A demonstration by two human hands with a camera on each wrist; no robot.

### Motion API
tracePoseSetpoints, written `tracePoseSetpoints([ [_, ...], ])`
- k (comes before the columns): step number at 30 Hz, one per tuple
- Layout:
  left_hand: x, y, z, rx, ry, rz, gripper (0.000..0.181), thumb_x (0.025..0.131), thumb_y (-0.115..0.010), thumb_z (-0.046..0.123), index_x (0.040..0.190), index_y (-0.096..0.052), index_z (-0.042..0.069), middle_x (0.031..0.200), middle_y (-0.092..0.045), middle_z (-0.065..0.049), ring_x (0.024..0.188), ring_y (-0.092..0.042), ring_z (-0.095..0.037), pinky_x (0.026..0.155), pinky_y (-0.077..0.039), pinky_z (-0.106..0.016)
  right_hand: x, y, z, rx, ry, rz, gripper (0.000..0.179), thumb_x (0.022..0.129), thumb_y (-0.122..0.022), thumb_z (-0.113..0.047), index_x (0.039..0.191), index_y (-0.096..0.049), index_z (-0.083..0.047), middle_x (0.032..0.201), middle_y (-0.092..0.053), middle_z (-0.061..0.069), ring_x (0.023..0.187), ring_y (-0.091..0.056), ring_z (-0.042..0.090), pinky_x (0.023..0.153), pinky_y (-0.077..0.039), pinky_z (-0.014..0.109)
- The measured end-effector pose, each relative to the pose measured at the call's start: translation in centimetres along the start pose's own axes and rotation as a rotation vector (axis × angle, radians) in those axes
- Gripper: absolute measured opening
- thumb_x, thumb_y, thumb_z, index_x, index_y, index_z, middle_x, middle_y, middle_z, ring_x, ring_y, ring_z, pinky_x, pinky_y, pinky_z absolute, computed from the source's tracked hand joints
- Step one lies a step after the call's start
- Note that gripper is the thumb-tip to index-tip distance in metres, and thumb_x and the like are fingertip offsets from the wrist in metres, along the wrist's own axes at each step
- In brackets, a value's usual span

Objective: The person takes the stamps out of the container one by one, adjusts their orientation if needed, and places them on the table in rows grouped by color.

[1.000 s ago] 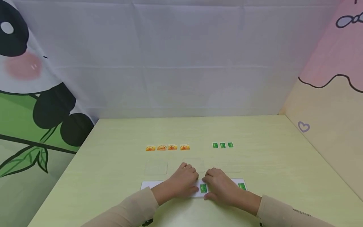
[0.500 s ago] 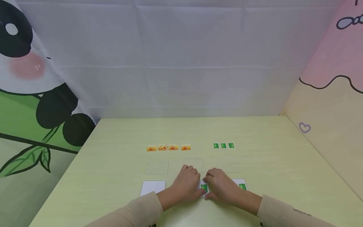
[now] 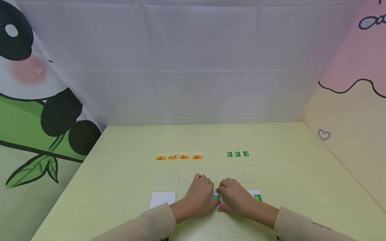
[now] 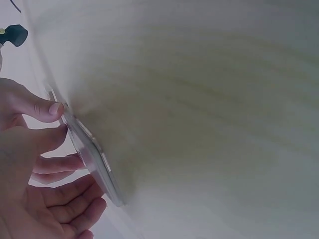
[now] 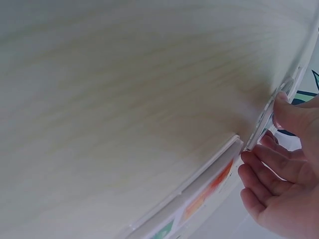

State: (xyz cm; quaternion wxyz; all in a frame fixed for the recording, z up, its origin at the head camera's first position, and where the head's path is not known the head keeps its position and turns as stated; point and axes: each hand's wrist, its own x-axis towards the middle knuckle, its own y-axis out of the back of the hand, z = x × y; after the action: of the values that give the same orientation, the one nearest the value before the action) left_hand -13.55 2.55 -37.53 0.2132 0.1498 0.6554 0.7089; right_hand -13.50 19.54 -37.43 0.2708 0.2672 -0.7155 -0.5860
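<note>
In the head view, a white rectangular tile (image 3: 215,193) with a green picture (image 3: 216,198) lies mostly hidden between both hands. My left hand (image 3: 200,195) holds its left part, fingers at the far edge and thumb over the lower corner of the green picture. My right hand (image 3: 234,197) grips the right part, thumb at the near edge, fingers at the far one. The left wrist view gives the tile (image 4: 89,149) edge-on, a thin flat slab with fingers along it. Partly behind the right hand is another white tile (image 3: 252,192), bearing a green picture (image 3: 258,197).
A blank white tile (image 3: 162,199) lies left of the hands. Clear, faint-edged plates, one at left (image 3: 167,177), sit behind. Farther back are several small orange picture pieces (image 3: 184,156) and three green ones (image 3: 238,154). A white cloth backdrop (image 3: 205,67) stands behind the table.
My left hand has shifted slightly right and nearer, and its thumb now overlaps the green picture. More of the blank left tile shows. The right hand stays about where it was.
</note>
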Motion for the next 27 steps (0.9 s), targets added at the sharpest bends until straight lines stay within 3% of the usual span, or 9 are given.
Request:
tracePoseSetpoints([
  [16,0.31,-0.08,0.47,-0.04,0.085,0.029,0.047,0.075,-0.074,0.055,0.088,-0.068,0.011,0.08,-0.062,0.003,0.083,-0.052,-0.015,0.093,-0.038,-0.036,-0.16,0.21,-0.01,0.013,-0.007,-0.015,0.049,0.074,-0.079,-0.041,0.105,-0.07,-0.005,0.098,-0.064,0.0,0.092,-0.054,0.012,0.088,-0.047,0.032],
  [27,0.4,-0.11,-0.17,-0.154,0.088,0.024,0.04,0.073,-0.078,0.05,0.083,-0.066,0.013,0.076,-0.061,0.004,0.081,-0.052,-0.015,0.094,-0.038,-0.039,0.03,0.25,0.04,0.035,-0.001,-0.015,0.049,0.074,-0.079,-0.041,0.105,-0.07,-0.005,0.098,-0.064,0.001,0.091,-0.054,0.012,0.088,-0.047,0.032],
])
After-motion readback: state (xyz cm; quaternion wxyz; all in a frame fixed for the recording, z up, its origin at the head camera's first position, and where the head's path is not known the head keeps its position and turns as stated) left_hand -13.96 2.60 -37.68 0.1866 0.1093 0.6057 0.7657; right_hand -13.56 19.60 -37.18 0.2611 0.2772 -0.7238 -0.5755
